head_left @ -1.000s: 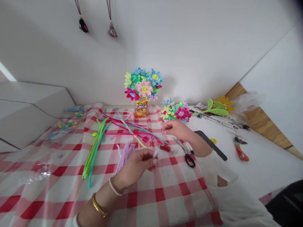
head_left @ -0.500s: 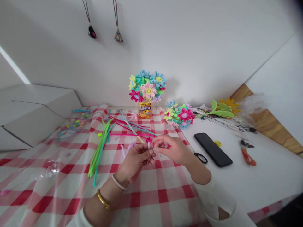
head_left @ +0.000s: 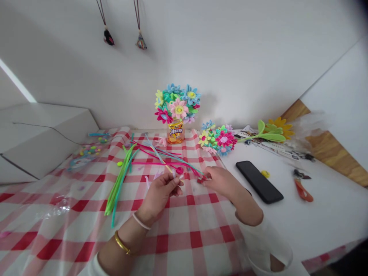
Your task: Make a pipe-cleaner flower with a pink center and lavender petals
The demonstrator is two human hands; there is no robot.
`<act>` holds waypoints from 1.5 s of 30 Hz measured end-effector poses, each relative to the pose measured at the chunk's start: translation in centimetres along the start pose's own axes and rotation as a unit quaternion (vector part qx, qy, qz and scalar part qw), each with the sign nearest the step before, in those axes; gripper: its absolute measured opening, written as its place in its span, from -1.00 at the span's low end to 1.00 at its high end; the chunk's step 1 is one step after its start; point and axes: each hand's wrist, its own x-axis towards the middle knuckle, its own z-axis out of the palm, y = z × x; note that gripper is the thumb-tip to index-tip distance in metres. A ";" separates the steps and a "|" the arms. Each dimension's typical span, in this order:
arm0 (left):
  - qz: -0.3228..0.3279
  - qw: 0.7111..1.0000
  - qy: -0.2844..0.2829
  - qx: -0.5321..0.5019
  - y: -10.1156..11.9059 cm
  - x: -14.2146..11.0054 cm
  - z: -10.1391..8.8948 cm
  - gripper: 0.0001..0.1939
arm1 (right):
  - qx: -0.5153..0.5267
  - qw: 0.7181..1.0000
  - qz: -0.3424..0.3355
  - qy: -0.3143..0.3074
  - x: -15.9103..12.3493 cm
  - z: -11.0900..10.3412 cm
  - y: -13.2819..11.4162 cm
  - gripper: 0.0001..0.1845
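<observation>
Nearest us, over the bench's near edge, the left forearm wears a gold bangle (head_left: pixel 122 243) and a pale band (head_left: pixel 140 221). Beneath it we find a red-and-white checked cloth (head_left: pixel 169 245), which leaves the right side of the bench (head_left: pixel 293 222) bare and white. Clear plastic (head_left: pixel 57 207) lies toward the left edge.

Near the middle of the bench, we see the two hands apart. The left hand (head_left: pixel 161 193) pinches a pale lilac strip (head_left: pixel 174 174) between thumb and fingers, upright above the cloth. The right hand (head_left: pixel 221 182) reaches its fingertips to a small red object (head_left: pixel 199 180); we cannot tell whether they close on it.

To the left of the hands we note a bundle of green stems (head_left: pixel 119 186); to the right, a black phone (head_left: pixel 258 182) and, nearer the right edge, an orange-handled tool (head_left: pixel 303 190). Beyond the hands, pink stems (head_left: pixel 152 163) lie crosswise.

Along the far edge, we observe a fuzzy bouquet (head_left: pixel 178 105) upright in an orange container (head_left: pixel 175 134), a flower bunch (head_left: pixel 222 140) lying just to its right, and a yellow flower (head_left: pixel 278 126) farther right. Two pendants (head_left: pixel 108 37) hang against the wall (head_left: pixel 230 57).
</observation>
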 end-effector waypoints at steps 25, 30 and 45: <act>0.038 0.995 0.026 -0.087 1.1 -0.8 0.7 -0.78 | 0.505 0.861 -0.048 -0.027 -0.4 0.9 -3.0 -0.57; 0.065 0.991 0.045 0.109 0.9 -1.0 0.6 -0.83 | 0.471 0.882 0.025 0.029 -0.4 0.4 -2.8 -0.44; 0.298 0.819 0.128 0.474 0.7 -0.8 -0.9 -0.87 | 0.574 0.817 0.015 -0.055 -0.5 0.9 -3.4 -0.62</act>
